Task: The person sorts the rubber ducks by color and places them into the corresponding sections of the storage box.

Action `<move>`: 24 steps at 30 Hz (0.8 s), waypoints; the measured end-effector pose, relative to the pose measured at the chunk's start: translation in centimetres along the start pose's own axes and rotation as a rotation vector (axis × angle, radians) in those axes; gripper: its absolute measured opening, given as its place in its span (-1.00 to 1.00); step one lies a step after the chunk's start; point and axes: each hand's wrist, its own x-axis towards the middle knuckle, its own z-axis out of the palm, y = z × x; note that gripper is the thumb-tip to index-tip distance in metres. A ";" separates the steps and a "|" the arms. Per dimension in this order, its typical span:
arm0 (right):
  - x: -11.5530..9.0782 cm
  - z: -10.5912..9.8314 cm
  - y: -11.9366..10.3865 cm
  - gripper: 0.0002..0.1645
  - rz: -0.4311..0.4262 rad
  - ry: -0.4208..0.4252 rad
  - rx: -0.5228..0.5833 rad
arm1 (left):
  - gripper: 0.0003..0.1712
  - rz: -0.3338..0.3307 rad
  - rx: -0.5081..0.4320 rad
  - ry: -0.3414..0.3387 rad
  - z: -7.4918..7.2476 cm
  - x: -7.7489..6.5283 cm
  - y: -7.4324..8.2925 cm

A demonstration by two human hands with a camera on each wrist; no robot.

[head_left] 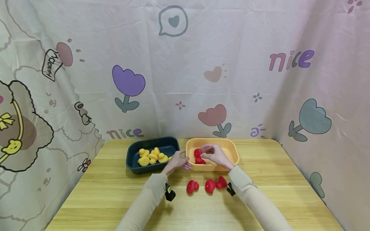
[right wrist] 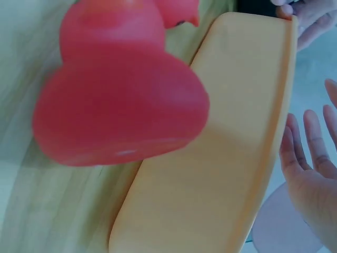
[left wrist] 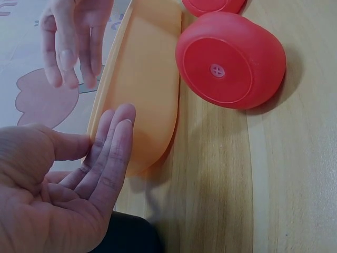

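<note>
At the left end of the yellow-orange bin (head_left: 212, 167), my left hand (head_left: 175, 162) pinches the rim, with its thumb at the edge and fingers along the outer wall. My right hand (head_left: 215, 154) hovers over the bin with parted fingers (right wrist: 316, 142) and nothing between them. Red rubber ducks (head_left: 199, 160) lie inside the bin, just left of the right fingertips. Between my forearms, on the table in front of the bin, sit a red duck (head_left: 191, 187), a second red duck (head_left: 210, 186) and a third red duck (head_left: 221, 183).
A dark blue bin (head_left: 134, 169) with several yellow rubber ducks (head_left: 153, 156) stands left of the yellow-orange one. Both stand near the back edge of the wooden table (head_left: 95, 195). A printed curtain (head_left: 179, 64) hangs behind and along the sides.
</note>
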 end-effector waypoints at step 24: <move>-3.6 -1.2 -1.3 -0.61 -0.143 -0.039 0.009 | -0.37 0.040 -0.030 -0.002 0.0 -0.1 -0.2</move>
